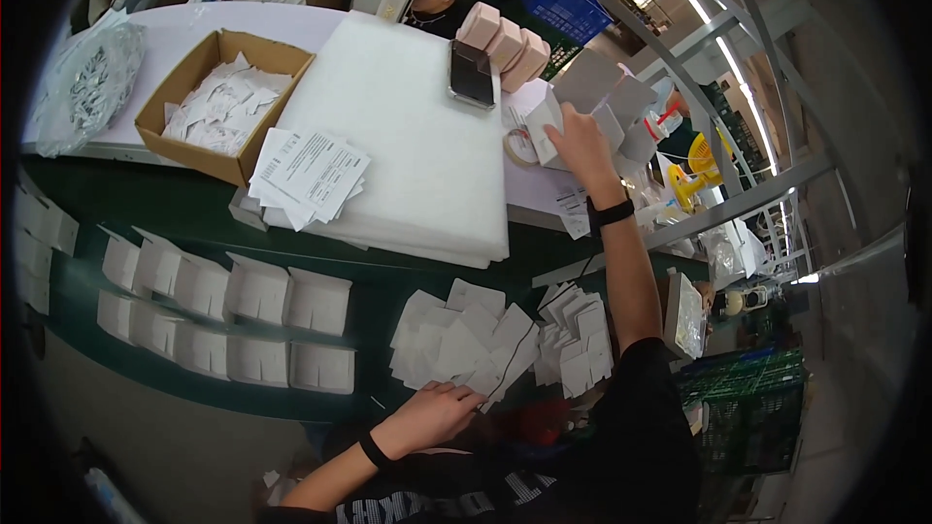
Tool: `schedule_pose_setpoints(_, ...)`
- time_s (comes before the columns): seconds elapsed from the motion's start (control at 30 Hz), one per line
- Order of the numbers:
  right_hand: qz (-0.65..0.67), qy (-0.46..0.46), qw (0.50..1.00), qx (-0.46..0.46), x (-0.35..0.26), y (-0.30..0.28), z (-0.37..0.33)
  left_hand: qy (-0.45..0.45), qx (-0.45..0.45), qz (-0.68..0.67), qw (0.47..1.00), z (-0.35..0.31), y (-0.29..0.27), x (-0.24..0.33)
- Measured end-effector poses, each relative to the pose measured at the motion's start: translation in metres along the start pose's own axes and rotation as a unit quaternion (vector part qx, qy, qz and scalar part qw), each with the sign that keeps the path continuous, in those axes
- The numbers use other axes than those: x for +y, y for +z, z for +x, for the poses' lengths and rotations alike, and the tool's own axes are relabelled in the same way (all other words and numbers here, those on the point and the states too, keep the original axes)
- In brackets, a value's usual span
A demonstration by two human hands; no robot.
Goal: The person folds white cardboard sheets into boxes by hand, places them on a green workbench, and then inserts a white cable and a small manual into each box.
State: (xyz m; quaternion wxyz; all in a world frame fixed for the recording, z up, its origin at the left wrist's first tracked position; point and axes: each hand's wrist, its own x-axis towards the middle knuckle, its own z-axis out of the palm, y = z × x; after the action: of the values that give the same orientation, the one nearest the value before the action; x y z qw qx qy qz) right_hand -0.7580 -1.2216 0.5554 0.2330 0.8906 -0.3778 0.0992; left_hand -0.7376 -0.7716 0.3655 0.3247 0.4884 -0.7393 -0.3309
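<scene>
My left hand [432, 417] rests at the near edge of a loose pile of flat white folded paper pieces [451, 344], its fingers slightly bent and touching the lowest ones. At the back right, my right hand [582, 144] reaches over the table with thumb and fingers round the edge of a white open box [546, 136]. What lies behind its fingers is hidden. A second pile of white pieces [575, 340] is beside the first, and a thin black cord [515, 359] crosses the first pile.
Two rows of open white trays [257, 291] stand on the green surface to the left. Beyond are a white foam stack [408, 155], printed sheets [311, 175], a carton of paper slips [150, 131], a phone [472, 76] and pink boxes [505, 44]. A metal frame [738, 204] slants at right.
</scene>
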Motion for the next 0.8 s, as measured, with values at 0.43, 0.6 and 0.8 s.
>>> schedule_pose_setpoints(0.43,0.133,0.164,0.977,0.012,0.151,0.086,0.022,-0.020,0.028,-0.004,0.999,-0.015,0.002,0.009)
schedule_pose_setpoints(0.6,0.097,0.144,0.972,0.160,0.148,0.060,0.019,0.002,0.031,-0.027,0.999,-0.009,-0.005,0.015)
schedule_pose_setpoints(0.8,0.111,0.100,0.974,0.168,0.095,-0.028,-0.023,0.020,-0.006,-0.048,0.999,0.015,-0.025,0.023)
